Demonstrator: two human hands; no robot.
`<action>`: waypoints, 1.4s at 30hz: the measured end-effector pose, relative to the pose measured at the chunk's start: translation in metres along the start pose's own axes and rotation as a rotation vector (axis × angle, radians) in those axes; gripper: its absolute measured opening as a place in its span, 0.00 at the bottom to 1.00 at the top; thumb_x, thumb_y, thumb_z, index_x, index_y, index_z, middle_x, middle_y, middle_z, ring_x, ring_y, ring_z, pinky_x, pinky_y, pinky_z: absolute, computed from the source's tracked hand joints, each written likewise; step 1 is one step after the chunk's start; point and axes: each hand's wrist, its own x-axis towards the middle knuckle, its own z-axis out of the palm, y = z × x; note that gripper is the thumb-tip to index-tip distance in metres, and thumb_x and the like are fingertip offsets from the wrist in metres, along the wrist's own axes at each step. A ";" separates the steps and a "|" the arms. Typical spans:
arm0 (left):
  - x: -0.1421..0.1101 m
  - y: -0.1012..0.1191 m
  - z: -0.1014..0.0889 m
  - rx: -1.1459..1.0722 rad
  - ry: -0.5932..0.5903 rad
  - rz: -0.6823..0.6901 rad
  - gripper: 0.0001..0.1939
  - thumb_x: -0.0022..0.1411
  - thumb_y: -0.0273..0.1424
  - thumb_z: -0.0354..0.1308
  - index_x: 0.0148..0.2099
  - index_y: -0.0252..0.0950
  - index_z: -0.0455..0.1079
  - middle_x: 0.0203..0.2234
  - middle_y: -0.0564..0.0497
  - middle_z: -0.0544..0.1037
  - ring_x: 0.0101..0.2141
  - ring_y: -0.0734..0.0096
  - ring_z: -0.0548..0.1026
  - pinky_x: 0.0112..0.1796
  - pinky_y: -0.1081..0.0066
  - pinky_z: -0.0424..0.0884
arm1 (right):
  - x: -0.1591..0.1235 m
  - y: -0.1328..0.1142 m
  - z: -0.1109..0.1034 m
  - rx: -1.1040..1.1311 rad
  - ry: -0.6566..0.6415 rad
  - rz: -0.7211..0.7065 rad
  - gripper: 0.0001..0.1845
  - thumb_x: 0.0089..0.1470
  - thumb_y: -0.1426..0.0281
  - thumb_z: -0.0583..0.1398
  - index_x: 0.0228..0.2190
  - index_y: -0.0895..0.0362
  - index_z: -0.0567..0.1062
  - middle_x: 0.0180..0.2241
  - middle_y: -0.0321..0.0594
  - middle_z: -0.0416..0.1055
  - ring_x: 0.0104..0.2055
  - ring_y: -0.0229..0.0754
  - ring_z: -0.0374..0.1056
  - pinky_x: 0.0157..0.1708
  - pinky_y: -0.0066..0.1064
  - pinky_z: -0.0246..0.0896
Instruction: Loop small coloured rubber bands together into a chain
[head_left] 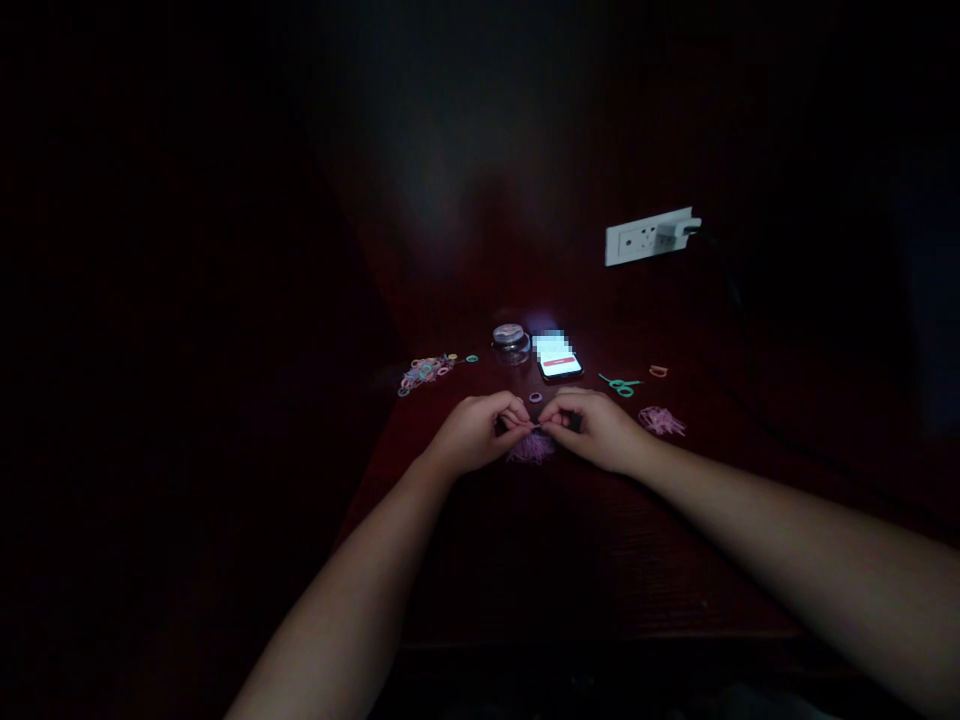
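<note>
My left hand [480, 430] and my right hand [591, 428] meet fingertip to fingertip over the dark red table [540, 560]. Both pinch a thin pinkish strand [535, 427] stretched between them. Just below the fingers lies a loose bundle of purple strands [530, 449]; whether the pinched strand joins it, I cannot tell. A small lilac hair tie [535, 398] rests just beyond the fingertips. To the right of my right hand is a heap of pink strands [661, 420].
Mixed small hair ties [427, 373] are heaped at the back left. Behind my hands stand a round clear tub [510, 340] and a lit phone [561, 362]. Green bands [622, 386] and an orange-pink band [658, 371] lie right. A wall socket [645, 238] holds a white plug [677, 230].
</note>
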 end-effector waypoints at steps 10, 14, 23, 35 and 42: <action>0.001 0.003 -0.002 0.047 0.009 0.041 0.06 0.58 0.29 0.61 0.40 0.35 0.72 0.33 0.51 0.80 0.32 0.75 0.77 0.35 0.76 0.73 | 0.001 -0.003 -0.002 0.012 -0.004 0.018 0.05 0.54 0.73 0.60 0.28 0.57 0.76 0.26 0.37 0.69 0.29 0.38 0.65 0.30 0.29 0.60; 0.001 0.005 -0.003 0.114 0.011 0.051 0.06 0.58 0.29 0.61 0.40 0.36 0.73 0.33 0.51 0.79 0.32 0.74 0.76 0.35 0.75 0.72 | 0.001 -0.002 -0.003 0.007 -0.005 0.011 0.05 0.53 0.73 0.60 0.28 0.57 0.76 0.26 0.37 0.69 0.29 0.38 0.65 0.30 0.29 0.60; 0.001 0.002 -0.001 0.098 0.014 0.030 0.06 0.58 0.29 0.60 0.39 0.35 0.73 0.31 0.50 0.79 0.30 0.74 0.76 0.34 0.74 0.72 | 0.001 -0.002 -0.003 0.017 0.001 0.021 0.04 0.53 0.73 0.60 0.28 0.57 0.76 0.26 0.37 0.69 0.29 0.38 0.65 0.30 0.29 0.60; 0.002 -0.002 0.000 0.091 0.014 0.041 0.05 0.59 0.28 0.60 0.39 0.35 0.73 0.31 0.51 0.78 0.30 0.76 0.75 0.33 0.76 0.71 | 0.000 0.000 -0.004 0.019 -0.006 0.012 0.05 0.52 0.74 0.60 0.29 0.57 0.77 0.27 0.37 0.69 0.29 0.38 0.65 0.30 0.29 0.60; 0.002 -0.003 0.000 0.103 0.013 0.053 0.05 0.59 0.28 0.60 0.39 0.34 0.73 0.31 0.51 0.78 0.29 0.76 0.75 0.33 0.76 0.71 | 0.000 -0.002 -0.004 0.013 -0.012 0.010 0.05 0.52 0.74 0.59 0.28 0.58 0.76 0.26 0.37 0.69 0.29 0.38 0.65 0.30 0.29 0.59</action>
